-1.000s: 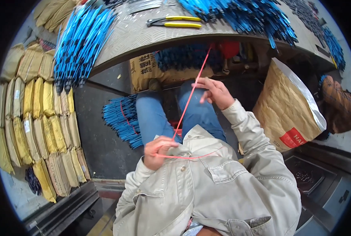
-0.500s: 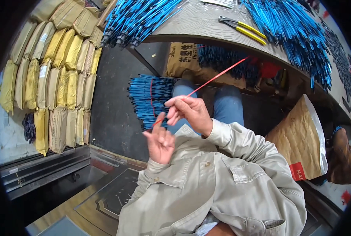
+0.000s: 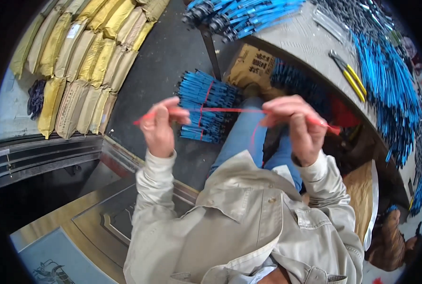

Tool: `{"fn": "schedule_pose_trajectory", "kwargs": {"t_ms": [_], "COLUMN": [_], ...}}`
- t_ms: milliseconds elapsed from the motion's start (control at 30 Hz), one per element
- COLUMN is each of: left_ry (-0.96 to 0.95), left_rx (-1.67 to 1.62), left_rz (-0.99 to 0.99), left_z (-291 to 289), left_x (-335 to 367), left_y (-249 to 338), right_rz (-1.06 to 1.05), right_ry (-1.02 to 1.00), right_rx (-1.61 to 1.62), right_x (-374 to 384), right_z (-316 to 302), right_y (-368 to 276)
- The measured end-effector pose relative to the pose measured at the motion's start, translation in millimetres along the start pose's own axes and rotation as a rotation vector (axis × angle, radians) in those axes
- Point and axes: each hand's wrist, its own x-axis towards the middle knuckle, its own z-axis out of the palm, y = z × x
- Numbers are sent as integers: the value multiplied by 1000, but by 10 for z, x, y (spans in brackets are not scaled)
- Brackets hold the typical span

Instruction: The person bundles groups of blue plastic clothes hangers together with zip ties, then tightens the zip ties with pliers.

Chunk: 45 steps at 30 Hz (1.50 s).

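Observation:
A thin red plastic cord (image 3: 227, 110) runs nearly level between my hands, above my knees. My left hand (image 3: 159, 130) pinches its left part, with a short end sticking out past the fingers. My right hand (image 3: 302, 128) grips the other part; red cord trails out beyond its fingers, and a thin loop hangs down under it. Both hands are blurred by motion. Behind the cord, on the floor, lies a bundle of blue rods with dark ends (image 3: 192, 92), crossed by a red tie. The cord passes in front of this bundle without visibly gripping it.
A workbench (image 3: 310, 45) on the right carries piles of blue rods (image 3: 383, 80) and yellow-handled pliers (image 3: 350, 78). Stacked paper sacks (image 3: 90, 52) line the left. A brown bag (image 3: 360, 194) stands by my right side, with a person's arm (image 3: 388, 236) beyond it.
My hands have moved apart, left hand leftward and right hand rightward, drawing the red cord out between them. The view has swung, so the bench and sacks appear shifted.

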Motion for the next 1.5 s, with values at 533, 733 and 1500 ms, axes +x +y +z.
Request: {"fn": "schedule_pose_trajectory", "kwargs": {"t_ms": [533,733,1500], "left_ry": [154,175,200], "left_rx": [192,27,1054], "left_rz": [214,112,290], "left_z": [349,737,400], "left_x": [2310,1712,2082], "left_y": [-692,-631,-448], "right_rz": [-327,-264,-304], "right_ry": [-9,51,130], "right_rx": [-801,-652,-842], "right_x": [2474,2196,2057], "right_z": [-711,-936,-1249], "right_y": [830,739,699]}}
